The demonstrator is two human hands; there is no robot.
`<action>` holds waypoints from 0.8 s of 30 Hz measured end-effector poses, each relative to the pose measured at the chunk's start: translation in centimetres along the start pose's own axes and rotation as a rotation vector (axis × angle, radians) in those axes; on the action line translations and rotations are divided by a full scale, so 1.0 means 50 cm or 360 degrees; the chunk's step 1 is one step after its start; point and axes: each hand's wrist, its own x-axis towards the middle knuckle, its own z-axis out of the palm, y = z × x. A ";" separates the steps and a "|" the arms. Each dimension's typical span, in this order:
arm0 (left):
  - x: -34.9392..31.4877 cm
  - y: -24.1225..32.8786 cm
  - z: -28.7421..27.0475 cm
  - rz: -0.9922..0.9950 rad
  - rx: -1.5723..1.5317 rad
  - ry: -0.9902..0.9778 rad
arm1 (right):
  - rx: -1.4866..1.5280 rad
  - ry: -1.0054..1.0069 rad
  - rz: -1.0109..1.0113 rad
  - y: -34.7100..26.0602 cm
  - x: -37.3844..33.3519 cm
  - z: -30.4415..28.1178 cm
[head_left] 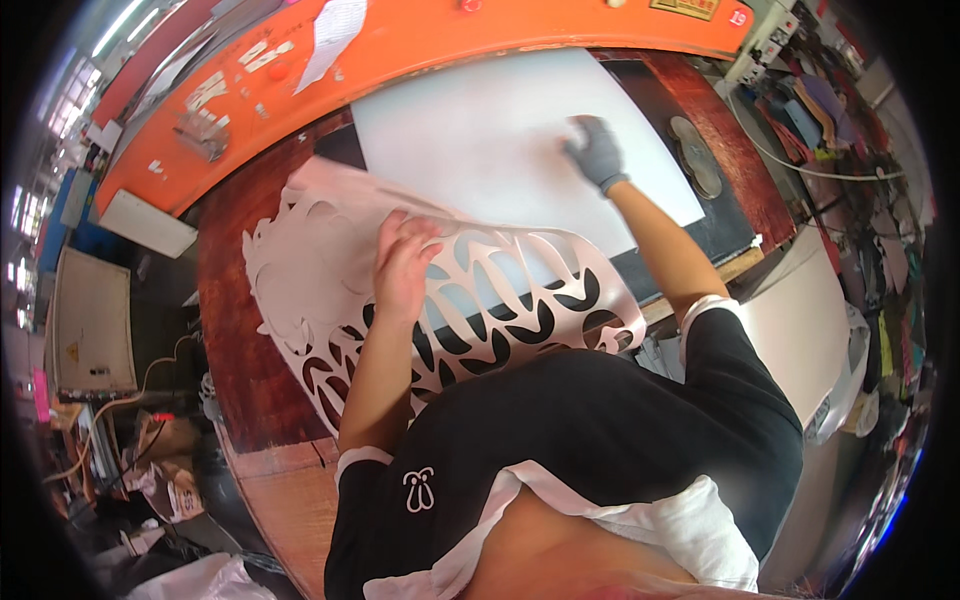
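A thin pale pink sheet (465, 345), punched with rows of curved cut-outs, lies bent across the near left of the work surface. My bare left hand (403, 260) rests on its upper part with the fingers apart. Farther right, my right hand (597, 155) wears a grey glove and hovers over or touches a smooth white board (450, 125); I cannot tell which. Its fingers are slightly curled and apart, holding nothing visible. The pink sheet overlaps the board's near left part. To the right of the board lies a pair of sole-shaped pieces (695, 158).
An orange machine beam (400, 50) spans the far side, with papers stuck to it. Dark red worn table surface (235, 350) shows at the left. A pale panel (790, 320) stands at my right. A grey metal box (93, 320) and a cable are at far left.
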 end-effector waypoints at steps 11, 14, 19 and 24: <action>0.074 -0.089 0.044 -0.0497 0.0942 -0.0113 | -0.0628 -0.0231 0.0829 0.119 -0.035 0.133; 0.114 -0.130 -0.003 -0.0285 0.1144 -0.0108 | -0.0638 -0.0392 0.0509 0.081 -0.027 0.140; 0.304 -0.065 -0.128 0.0227 0.2099 0.0296 | -0.0500 -0.0491 0.0168 0.037 -0.033 0.169; 0.422 0.019 -0.212 0.0072 0.2769 0.0468 | -0.0434 -0.0383 -0.0059 0.032 -0.039 0.157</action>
